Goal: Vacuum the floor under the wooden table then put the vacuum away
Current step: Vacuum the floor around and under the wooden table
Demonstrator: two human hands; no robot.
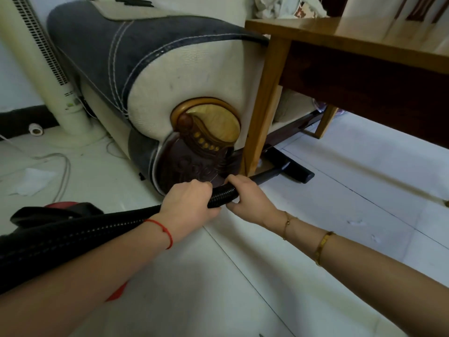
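While the hose is held low by both hands, the scene can be read as follows.

Left hand: the left hand (188, 203) is closed around the black ribbed hose (222, 194), with the fingers curled over its top.

Right hand: the right hand (247, 199) is wrapped around the same hose just ahead of the left one, where the hose meets the dark tube (268, 176); the two hands are almost touching.

Vacuum head: the floor head (295, 170) is seen beyond the right hand, flat on the white tiled floor (340, 215), under the edge of the wooden table (340, 37) and just behind its front leg (263, 113).

Vacuum body: a red and black body (60, 207) is partly seen behind the left hand, near the left arm.

Step, as judged: the floor under the table is being vacuumed; the putting away is not yet done.

Risk: the tube could be knocked against the table leg if it is swung to the left, because it passes very close to it. The hose could be bent sharply at the joint, since it is gripped there and not by a handle.

Obstacles: the sofa arm (170, 81) stands directly ahead of both hands, so little room is left on that side.

Other things: a white fan tower (48, 69) and loose white cables (63, 171) are seen far to the left of the left hand; the cables could be caught when the vacuum is pulled back.
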